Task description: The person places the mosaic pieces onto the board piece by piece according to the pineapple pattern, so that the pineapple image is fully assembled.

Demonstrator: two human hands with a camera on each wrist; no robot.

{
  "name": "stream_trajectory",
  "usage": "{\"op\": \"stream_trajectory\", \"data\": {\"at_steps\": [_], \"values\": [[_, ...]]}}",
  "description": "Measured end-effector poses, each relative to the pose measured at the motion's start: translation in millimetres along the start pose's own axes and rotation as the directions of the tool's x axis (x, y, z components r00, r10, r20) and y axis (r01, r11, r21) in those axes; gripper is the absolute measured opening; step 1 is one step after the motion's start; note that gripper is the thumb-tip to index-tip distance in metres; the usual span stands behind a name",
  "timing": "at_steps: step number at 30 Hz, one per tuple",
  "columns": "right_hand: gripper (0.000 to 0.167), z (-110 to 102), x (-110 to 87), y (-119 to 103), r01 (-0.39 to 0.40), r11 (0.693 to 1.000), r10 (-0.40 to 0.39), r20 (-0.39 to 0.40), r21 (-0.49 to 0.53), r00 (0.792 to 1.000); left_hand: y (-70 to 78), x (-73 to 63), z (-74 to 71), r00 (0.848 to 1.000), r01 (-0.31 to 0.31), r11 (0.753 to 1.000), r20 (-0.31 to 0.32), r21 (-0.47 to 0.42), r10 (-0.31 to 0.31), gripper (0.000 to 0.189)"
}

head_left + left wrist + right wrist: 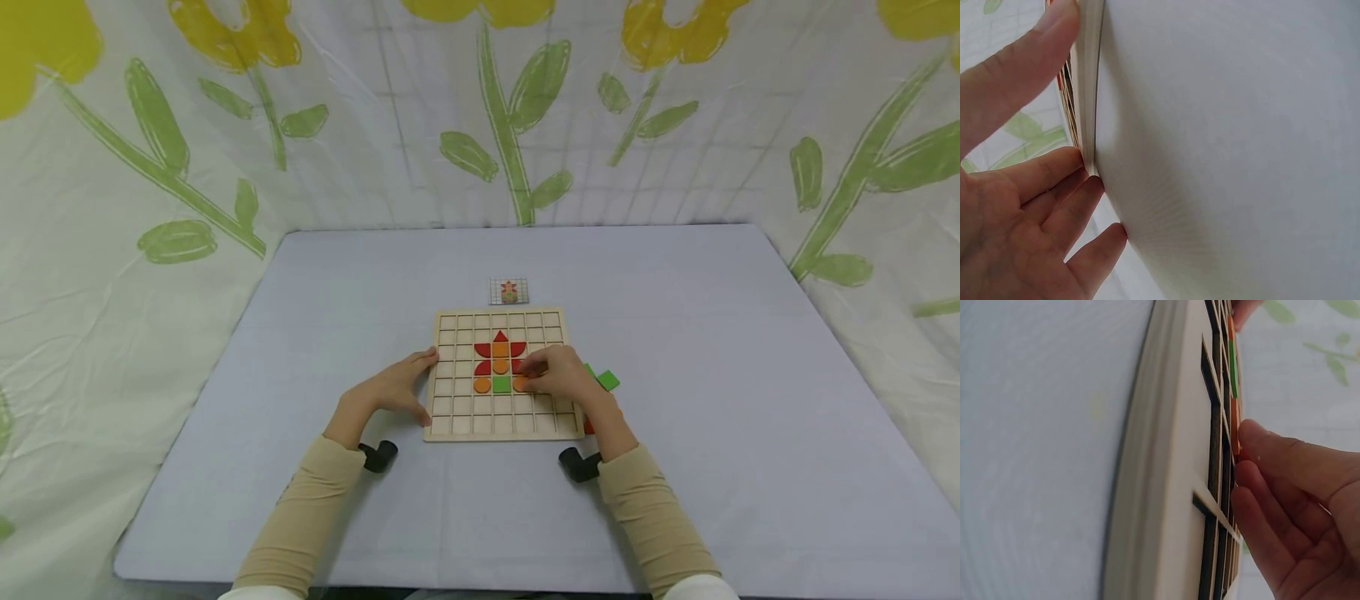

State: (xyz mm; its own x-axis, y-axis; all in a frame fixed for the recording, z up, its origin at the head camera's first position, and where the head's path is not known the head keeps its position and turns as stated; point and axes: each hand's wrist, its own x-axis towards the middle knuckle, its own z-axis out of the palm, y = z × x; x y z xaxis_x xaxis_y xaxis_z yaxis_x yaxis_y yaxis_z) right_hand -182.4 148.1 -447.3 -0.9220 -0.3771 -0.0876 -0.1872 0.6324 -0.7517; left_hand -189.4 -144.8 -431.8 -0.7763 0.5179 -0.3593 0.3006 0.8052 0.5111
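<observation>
In the head view a square wooden grid board (461, 427) lies on the table, with red, orange and green flat pieces set in its middle cells. My left hand (393, 386) rests against the board's left edge, thumb and fingers spread along it; the left wrist view shows the fingertips touching the side. My right hand (558, 372) reaches over the right half and pinches a small red piece (516, 367), mostly hidden by the fingers, at a cell above an orange round piece (519, 384). Beside that round piece is a green square (501, 384).
A small picture card (509, 291) with a similar coloured pattern lies just behind the board. Loose green pieces (608, 380) and a red piece (588, 426) lie by the board's right edge, partly behind the right forearm. White cloth with printed flowers hangs behind the table.
</observation>
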Motion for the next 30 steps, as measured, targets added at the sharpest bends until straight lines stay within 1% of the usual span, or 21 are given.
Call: {"op": "stream_trajectory", "data": {"at_steps": [5,7,10,13,15,19,21,24,27,30], "values": [[0.018,0,0.3,0,0.012,1.000,-0.012,0.006,-0.013,1.000,0.9,-0.3,-0.6,1.000,0.006,1.000,0.003,0.002,-0.006,0.103],[0.018,1,0.0,1,0.010,1.000,-0.010,0.004,0.000,1.000,1.2,-0.2,-0.5,1.000,0.007,1.000,0.004,0.002,-0.007,0.103],[0.019,-1,-1.9,5,-0.009,0.999,0.009,-0.005,0.033,1.000,1.6,0.3,-0.2,1.000,0.003,1.000,0.006,0.002,-0.003,0.103],[0.020,-6,-4.6,13,-0.045,0.997,0.047,-0.026,0.059,0.999,1.6,0.5,-0.1,1.000,0.004,1.000,0.005,-0.005,-0.004,0.103],[0.022,-13,-7.1,18,-0.071,0.995,0.073,-0.040,0.066,0.997,0.9,0.1,-0.2,1.000,0.012,1.000,0.001,-0.012,-0.012,0.103],[0.024,-34,-15.8,29,-0.122,0.988,0.129,-0.079,0.090,0.988,-1.6,1.0,1.1,1.000,0.021,1.000,-0.005,-0.015,-0.021,0.104],[0.026,-47,-22.1,36,-0.130,0.987,0.139,-0.103,0.090,0.985,-2.6,1.7,1.8,1.000,0.019,1.000,-0.007,-0.008,-0.019,0.104],[0.028,-62,-32.3,48,-0.147,0.987,0.154,-0.133,0.058,0.979,-2.8,2.2,2.1,1.000,0.016,1.000,-0.005,-0.005,-0.016,0.104],[0.031,-74,-42.2,59,-0.178,0.983,0.183,-0.130,0.049,0.974,-1.8,1.8,1.3,1.000,0.014,1.000,-0.002,-0.010,-0.014,0.104],[0.033,-80,-50.6,68,-0.202,0.978,0.206,-0.099,0.047,0.974,-1.0,2.0,1.1,1.000,0.004,1.000,-0.002,-0.008,-0.004,0.104]]}}
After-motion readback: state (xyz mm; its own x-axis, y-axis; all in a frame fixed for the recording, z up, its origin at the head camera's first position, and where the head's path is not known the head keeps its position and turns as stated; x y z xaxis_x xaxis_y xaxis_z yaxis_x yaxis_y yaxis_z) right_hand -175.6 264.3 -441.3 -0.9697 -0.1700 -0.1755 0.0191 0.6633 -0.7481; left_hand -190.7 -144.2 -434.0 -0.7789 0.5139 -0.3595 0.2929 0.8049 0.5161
